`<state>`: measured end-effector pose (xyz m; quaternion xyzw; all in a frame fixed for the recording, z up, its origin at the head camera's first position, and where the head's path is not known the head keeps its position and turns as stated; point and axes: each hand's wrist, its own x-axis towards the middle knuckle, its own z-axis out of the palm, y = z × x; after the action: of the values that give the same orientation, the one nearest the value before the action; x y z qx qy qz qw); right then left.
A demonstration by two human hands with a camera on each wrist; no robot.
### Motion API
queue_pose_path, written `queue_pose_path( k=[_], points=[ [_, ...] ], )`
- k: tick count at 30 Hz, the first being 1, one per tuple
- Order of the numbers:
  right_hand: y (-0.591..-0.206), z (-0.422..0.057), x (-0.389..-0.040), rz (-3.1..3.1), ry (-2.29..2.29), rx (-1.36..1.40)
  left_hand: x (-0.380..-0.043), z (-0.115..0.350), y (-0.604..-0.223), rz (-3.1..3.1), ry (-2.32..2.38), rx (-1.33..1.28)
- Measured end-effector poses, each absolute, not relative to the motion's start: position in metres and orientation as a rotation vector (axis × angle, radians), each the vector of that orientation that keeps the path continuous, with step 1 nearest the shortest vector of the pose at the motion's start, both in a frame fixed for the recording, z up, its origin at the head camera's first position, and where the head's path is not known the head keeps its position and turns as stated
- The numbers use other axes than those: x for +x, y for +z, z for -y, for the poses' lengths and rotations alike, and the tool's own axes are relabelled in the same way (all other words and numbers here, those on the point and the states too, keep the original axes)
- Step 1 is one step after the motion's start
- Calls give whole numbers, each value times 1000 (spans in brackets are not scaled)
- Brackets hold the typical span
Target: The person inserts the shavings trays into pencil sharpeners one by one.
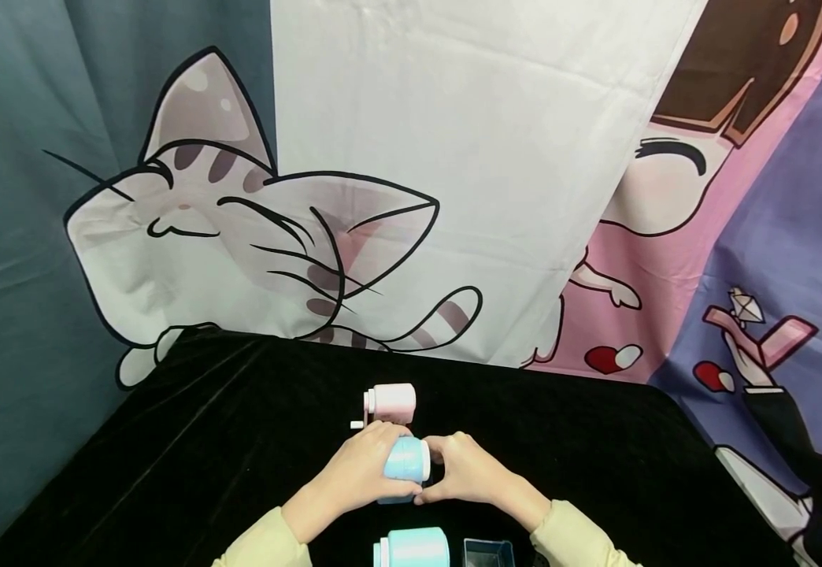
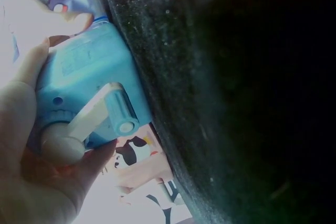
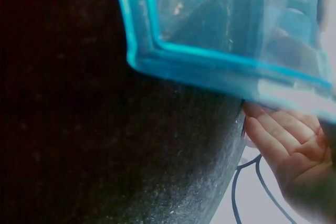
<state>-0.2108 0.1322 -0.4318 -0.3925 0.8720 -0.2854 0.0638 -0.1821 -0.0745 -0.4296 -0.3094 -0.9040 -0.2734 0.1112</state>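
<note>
My left hand [image 1: 364, 465] grips a light-blue hand-crank pencil sharpener [image 1: 406, 459] from its left side. In the left wrist view, the sharpener's white crank [image 2: 92, 113], with a blue knob, points towards the camera beside the palm. From the right, my right hand [image 1: 469, 471] meets the sharpener's front, thumb low and forefinger higher. Its fingers pinch at a clear blue drawer [image 2: 101, 19], mostly hidden by the hand. In the right wrist view, part of a hand [image 3: 289, 145] shows beneath a large clear blue container.
Behind the hands stands a pink crank sharpener [image 1: 393, 402]. A teal sharpener [image 1: 414, 547] and a clear dark-blue drawer [image 1: 489, 553] lie at the near edge of view. Black cloth [image 1: 581, 441] covers the table; printed curtains [image 1: 496, 157] hang behind it.
</note>
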Motion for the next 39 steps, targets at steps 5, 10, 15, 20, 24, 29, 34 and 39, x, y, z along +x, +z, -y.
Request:
queue_pose_path(
  k=[5,10,15,20,24,29,34,39],
  points=[
    [-432,-131,-211,-2624,-886,-1191,-182,75,-430,2648,-796,-916],
    [-433,-131,-210,-2627,-898,-1205,-182,75,-429,2652,-794,-916],
    [-432,-131,-210,-2624,-888,-1211,-182,75,-429,2666,-807,-910],
    [-433,-130,-210,-2667,-872,-1214,-182,75,-430,2654,-810,-913],
    [-433,-131,-209,-2691,-871,-1230,-182,75,-430,2644,-806,-921],
    [-432,-134,-209,-2686,-853,-1257,-182,75,-431,2653,-811,-919],
    [-432,-137,-210,-2682,-852,-1234,-183,76,-430,2665,-809,-920],
    [-432,-136,-211,-2665,-857,-1206,-183,76,-430,2663,-805,-926]
  ],
)
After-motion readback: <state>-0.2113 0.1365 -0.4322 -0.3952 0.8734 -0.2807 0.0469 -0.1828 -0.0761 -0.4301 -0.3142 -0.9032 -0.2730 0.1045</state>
